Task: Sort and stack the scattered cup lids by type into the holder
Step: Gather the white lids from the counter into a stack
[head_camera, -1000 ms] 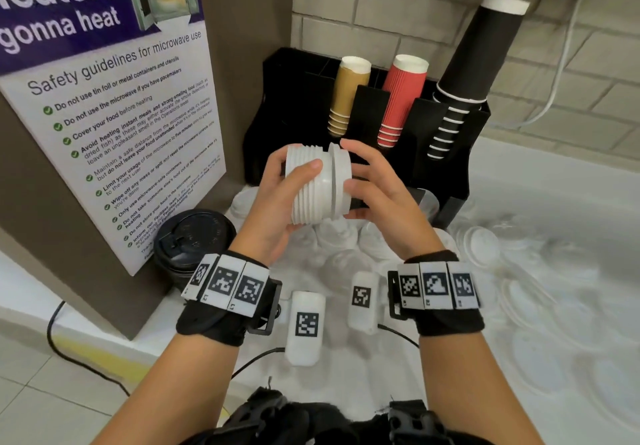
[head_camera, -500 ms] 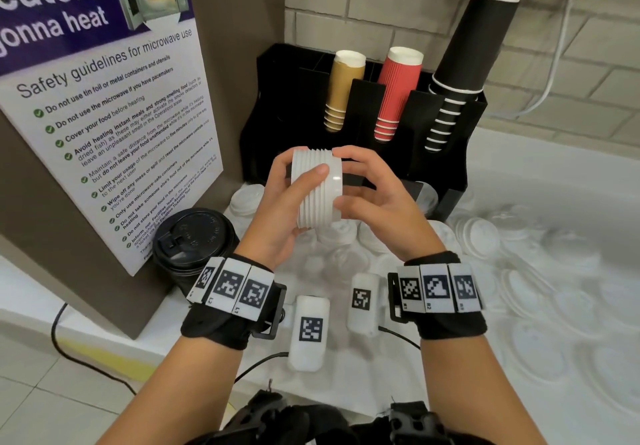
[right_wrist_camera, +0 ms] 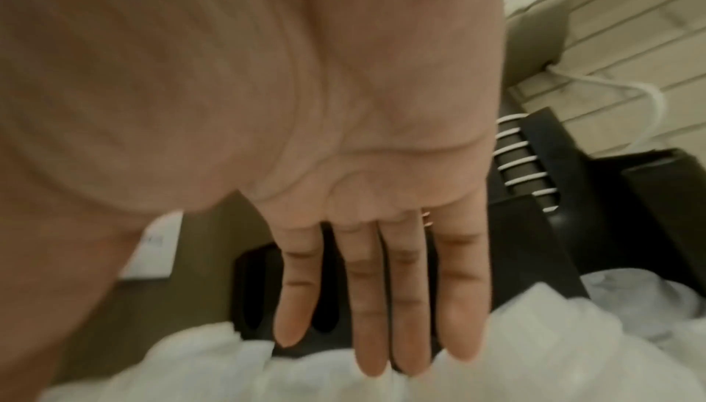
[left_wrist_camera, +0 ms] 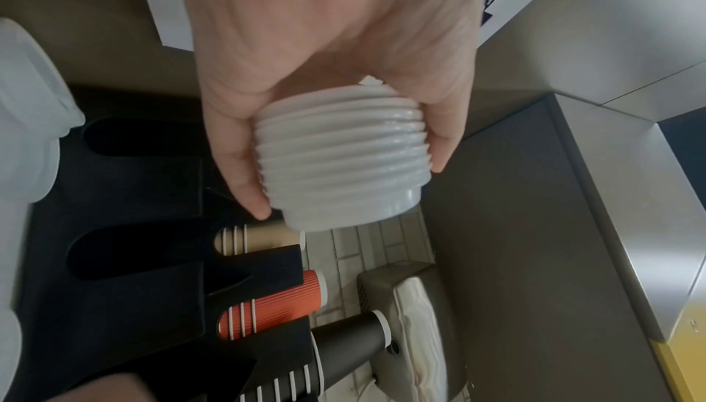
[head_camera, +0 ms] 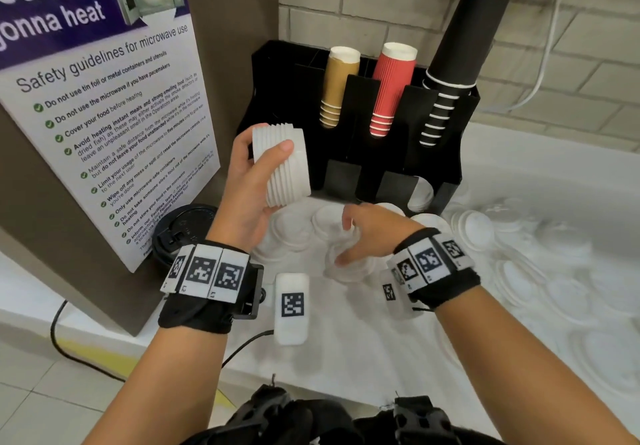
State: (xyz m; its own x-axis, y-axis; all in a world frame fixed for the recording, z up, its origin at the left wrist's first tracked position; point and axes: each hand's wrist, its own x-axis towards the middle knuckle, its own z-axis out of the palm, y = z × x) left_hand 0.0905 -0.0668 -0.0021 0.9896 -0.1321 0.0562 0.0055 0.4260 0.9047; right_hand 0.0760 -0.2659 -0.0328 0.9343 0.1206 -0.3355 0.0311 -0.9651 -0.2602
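Head overhead; wrists close, sharing holder [head_camera: 433, 154]

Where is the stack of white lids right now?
In the head view the stack of white lids sits in the left hand, raised left of centre, in front of the black holder and just below the tan cups.

A pale brick wall [head_camera: 381, 1] rises behind the white table [head_camera: 519, 167]; a brown panel [head_camera: 228, 29] carries a microwave safety poster [head_camera: 104, 98]; the floor [head_camera: 41, 392] looks tiled.
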